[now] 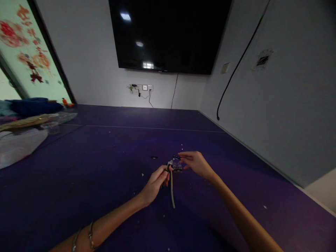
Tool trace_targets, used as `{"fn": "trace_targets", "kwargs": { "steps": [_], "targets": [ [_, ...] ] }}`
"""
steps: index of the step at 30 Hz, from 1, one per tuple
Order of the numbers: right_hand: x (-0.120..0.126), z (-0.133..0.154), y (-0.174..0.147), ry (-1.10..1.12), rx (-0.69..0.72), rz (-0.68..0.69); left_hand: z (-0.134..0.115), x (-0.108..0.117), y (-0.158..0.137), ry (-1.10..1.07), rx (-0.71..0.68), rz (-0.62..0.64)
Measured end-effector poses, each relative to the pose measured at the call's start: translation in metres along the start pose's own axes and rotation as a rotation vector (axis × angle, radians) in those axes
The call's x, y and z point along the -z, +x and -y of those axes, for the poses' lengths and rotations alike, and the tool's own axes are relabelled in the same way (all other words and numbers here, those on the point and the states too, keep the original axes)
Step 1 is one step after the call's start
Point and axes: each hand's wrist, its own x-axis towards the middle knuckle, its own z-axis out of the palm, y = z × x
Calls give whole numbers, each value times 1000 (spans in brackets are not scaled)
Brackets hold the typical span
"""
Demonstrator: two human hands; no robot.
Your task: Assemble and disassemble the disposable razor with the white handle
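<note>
My left hand [155, 182] is closed, thumb and fingers pinching a pale cord [172, 192] whose loose end hangs down toward the purple surface. At its fingertips is a small clear plastic piece with a dark part [177, 168], apparently joined to the cord; its exact kind is too small to make out. Just above that, my right hand [196, 163] pinches a small, thin black piece [176, 156] between thumb and fingertips. A similar small black piece [154, 157] lies on the surface beyond my left hand.
The broad purple surface [105, 196] carries scattered white specks. Folded cloths [34, 106] and plastic bags [23, 145] are heaped at the left. A large television [168, 35] hangs above wall sockets [144, 87]. A black cable [240, 59] dangles along the right wall.
</note>
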Motion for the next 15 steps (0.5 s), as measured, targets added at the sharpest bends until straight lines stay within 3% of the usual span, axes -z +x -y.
{"fn": "trace_targets", "kwargs": {
  "steps": [4,15],
  "targets": [
    [-3,16,-9,7,63,40,-7,-5,-4,105,-15,16],
    [-7,39,-23,-100,236,91,-8,-9,-5,79,8,-25]
  ]
}}
